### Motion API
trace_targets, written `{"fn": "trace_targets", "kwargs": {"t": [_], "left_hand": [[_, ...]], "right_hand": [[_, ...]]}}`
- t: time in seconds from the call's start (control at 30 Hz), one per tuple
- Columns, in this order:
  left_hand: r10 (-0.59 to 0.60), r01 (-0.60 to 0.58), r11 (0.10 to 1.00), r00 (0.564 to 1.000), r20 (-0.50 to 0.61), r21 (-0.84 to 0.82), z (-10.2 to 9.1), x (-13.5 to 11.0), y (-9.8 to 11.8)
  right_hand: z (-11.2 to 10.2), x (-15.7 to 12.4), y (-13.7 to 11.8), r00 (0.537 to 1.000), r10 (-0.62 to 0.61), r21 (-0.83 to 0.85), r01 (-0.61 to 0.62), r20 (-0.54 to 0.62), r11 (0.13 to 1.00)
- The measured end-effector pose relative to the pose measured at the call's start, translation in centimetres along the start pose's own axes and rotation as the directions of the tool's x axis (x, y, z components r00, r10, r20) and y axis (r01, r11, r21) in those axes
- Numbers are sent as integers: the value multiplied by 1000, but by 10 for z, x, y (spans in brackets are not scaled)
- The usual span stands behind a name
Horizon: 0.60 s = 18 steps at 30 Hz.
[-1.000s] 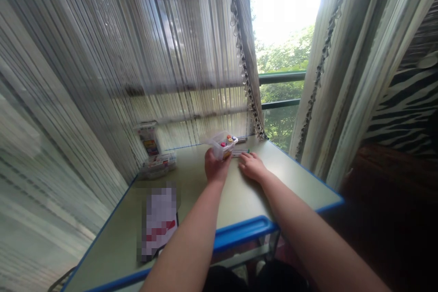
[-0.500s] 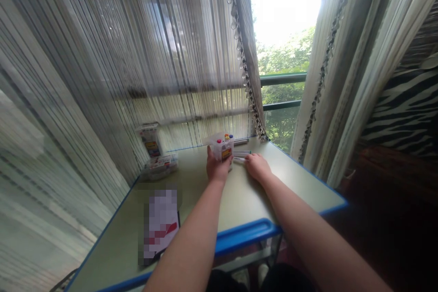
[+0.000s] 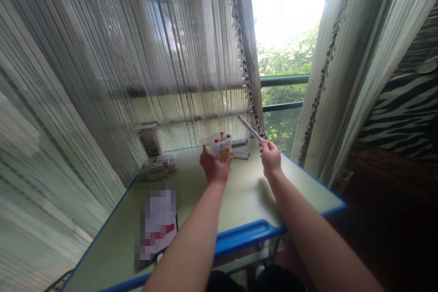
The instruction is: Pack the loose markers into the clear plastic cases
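My left hand (image 3: 216,169) is closed around a clear plastic marker box (image 3: 224,155), which stands upright on the table. Several markers (image 3: 221,137) with red, orange, yellow and blue ends poke out of its top. Pinched by one end in my right hand (image 3: 271,157) is a slim white marker (image 3: 250,128), raised above the table and slanting up to the left. Between the hands, just right of the box, white markers (image 3: 241,155) with green ends lie on the tabletop. Behind them rests a darker marker (image 3: 240,142).
The pale table (image 3: 246,196) has a blue rim. At its back left stands a clear lidded container (image 3: 149,139), with another plastic box (image 3: 159,166) lying before it. A blurred-out flat item (image 3: 158,219) lies front left. String curtains (image 3: 191,54) hang behind the table.
My right hand has lifted a white marker off the table, moving up and to the right. My left hand still holds the box, shifted slightly left.
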<state>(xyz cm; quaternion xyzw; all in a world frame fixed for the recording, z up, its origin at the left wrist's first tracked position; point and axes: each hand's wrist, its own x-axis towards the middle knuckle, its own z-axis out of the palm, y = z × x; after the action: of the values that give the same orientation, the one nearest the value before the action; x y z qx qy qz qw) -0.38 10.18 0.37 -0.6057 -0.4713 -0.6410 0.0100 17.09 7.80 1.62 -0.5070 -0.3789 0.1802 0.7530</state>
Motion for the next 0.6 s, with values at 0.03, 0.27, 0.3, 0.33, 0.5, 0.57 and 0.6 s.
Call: {"fn": "trace_targets", "kwargs": {"t": [0.03,0.27,0.3,0.33,0.5,0.57,0.6], "left_hand": [[40,-37,998,997,-60,46,-3,0,5],[417,-414,909,905,-87,50,-25,-8,37],[423,-422,906,905,-55,28,-26,-8,37],[420,-420,908,907,-26,9,-26,-9,37],[473,-473,881,881,-13,33,-26,-8,35],[498,-494,867,865,-61,73,-28,-9,36],[503,-497,863,860,-81,87,-28,-9,37]], "right_hand": [[-1,0,-4,997,75,145,-76,8,987],[2,-14,-29,951,238,454,-304,197,838],[3,-15,-30,950,246,468,-309,192,828],[3,-16,-31,950,254,481,-311,183,820],[0,-16,-34,949,278,534,-312,146,786],[-1,-16,-34,951,267,553,-307,153,775],[-1,-16,-35,952,260,562,-305,162,769]]}}
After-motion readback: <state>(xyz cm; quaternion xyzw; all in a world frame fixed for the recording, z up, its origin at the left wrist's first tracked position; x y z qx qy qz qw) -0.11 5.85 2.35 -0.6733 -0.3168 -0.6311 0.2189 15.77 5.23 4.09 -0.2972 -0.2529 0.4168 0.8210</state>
